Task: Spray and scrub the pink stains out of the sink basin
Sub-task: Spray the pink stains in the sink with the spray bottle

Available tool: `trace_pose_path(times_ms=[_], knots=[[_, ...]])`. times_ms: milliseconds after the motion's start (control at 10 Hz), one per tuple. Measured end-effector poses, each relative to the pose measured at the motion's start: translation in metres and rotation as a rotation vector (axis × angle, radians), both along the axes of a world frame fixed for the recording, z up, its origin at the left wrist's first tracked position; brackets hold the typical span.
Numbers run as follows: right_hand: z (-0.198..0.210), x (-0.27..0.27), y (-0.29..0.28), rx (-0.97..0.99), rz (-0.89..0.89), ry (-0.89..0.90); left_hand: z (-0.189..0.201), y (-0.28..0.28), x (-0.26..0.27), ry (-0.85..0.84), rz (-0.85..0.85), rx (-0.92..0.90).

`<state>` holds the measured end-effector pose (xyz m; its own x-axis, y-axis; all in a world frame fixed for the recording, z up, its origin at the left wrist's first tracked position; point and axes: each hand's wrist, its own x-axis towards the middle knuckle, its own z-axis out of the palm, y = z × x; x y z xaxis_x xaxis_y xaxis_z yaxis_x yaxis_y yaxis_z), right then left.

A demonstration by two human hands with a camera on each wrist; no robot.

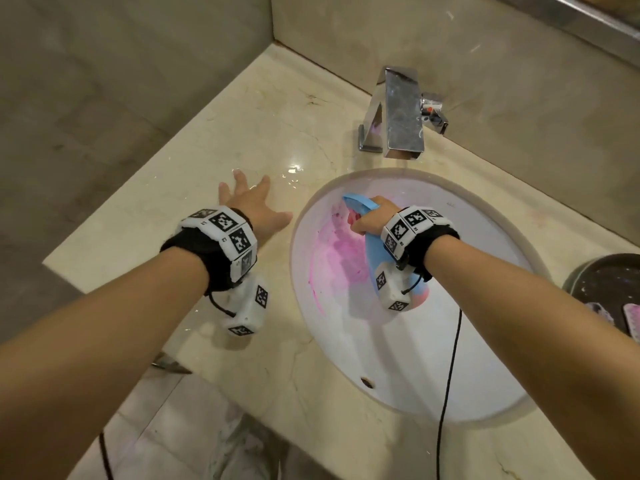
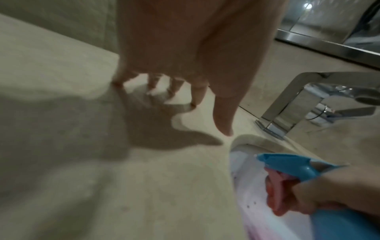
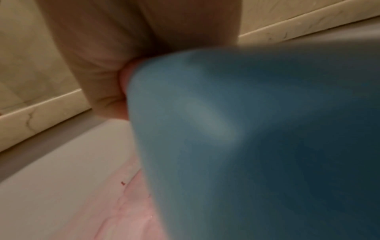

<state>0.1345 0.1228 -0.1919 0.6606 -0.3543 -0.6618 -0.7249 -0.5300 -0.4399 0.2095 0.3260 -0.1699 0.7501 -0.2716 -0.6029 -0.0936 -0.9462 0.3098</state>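
Note:
A white oval sink basin [image 1: 467, 334] is set into a beige marble counter [image 1: 242, 140]. Pink stains [image 1: 341, 251] smear its left inner wall. My right hand [image 1: 372, 220] grips a blue spray bottle [image 1: 375, 258] by the neck, fingers curled round its red trigger [image 2: 275, 181], with the nozzle [image 1: 349, 199] pointing at the stained left wall. In the right wrist view the blue bottle [image 3: 257, 146] fills most of the frame above pink stains [image 3: 127, 211]. My left hand [image 1: 252, 202] lies spread on the wet counter left of the basin, fingertips [image 2: 197, 104] touching the marble.
A chrome faucet [image 1: 403, 116] stands behind the basin. A dark round tray [image 1: 602, 289] with small items sits at the right edge. A black cable [image 1: 450, 368] hangs across the basin's front. Walls close off the back and left; the counter's front edge [image 1: 173, 351] is near.

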Motion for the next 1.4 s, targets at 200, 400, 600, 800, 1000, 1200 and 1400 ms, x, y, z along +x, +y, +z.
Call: trace_pose_path(times_ms=[200,400,600,800,1000,1200,1400], knots=[[-0.006,-0.002,0.009,-0.027,-0.035,-0.047,-0.004,0.027,0.0,-0.053,-0.174,0.014],[-0.009,-0.007,0.007,0.016,0.017,-0.039,-0.008,0.027,0.001,-0.077,-0.169,-0.009],[-0.013,-0.007,0.016,-0.016,0.034,-0.091,-0.01,0.026,0.002,-0.088,-0.178,0.01],[-0.016,-0.012,0.022,0.105,0.162,-0.012,-0.01,0.025,0.003,-0.085,-0.148,0.009],[-0.017,-0.014,0.029,0.065,0.169,-0.061,-0.011,0.025,0.003,-0.084,-0.14,0.008],[-0.016,-0.021,0.023,0.105,0.223,-0.048,-0.011,0.023,0.002,-0.093,-0.134,0.004],[-0.012,-0.032,0.032,0.074,0.389,0.011,-0.01,0.023,0.002,-0.088,-0.125,0.001]])
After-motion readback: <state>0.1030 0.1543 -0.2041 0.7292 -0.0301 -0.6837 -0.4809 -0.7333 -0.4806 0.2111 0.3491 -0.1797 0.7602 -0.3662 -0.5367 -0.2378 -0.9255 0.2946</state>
